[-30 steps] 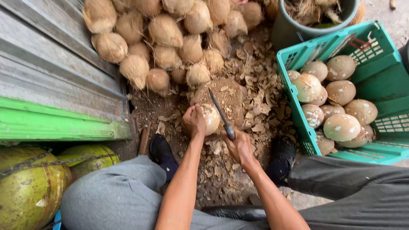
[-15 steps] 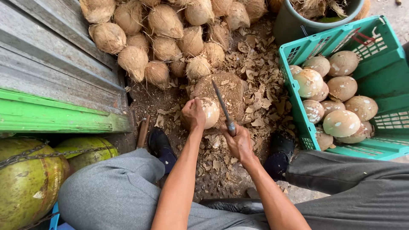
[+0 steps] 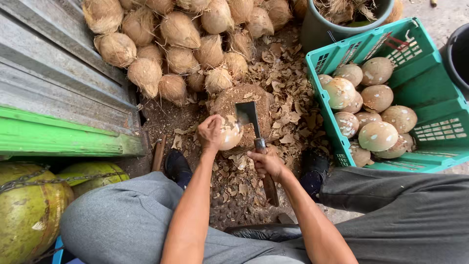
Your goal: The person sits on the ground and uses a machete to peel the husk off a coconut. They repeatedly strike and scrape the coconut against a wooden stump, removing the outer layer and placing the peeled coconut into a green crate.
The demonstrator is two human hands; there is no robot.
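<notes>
The left hand grips a pale peeled coconut on a brown stump. The right hand holds the handle of a cleaver, whose blade stands just beside the coconut, over the stump. Husk chips litter the ground around. Beyond the stump lies a heap of husked coconuts. To the right, a green crate holds peeled coconuts, with a grey bucket behind it. Green coconuts lie at lower left, below a green-edged metal sheet. The person wears grey trousers and dark shoes
</notes>
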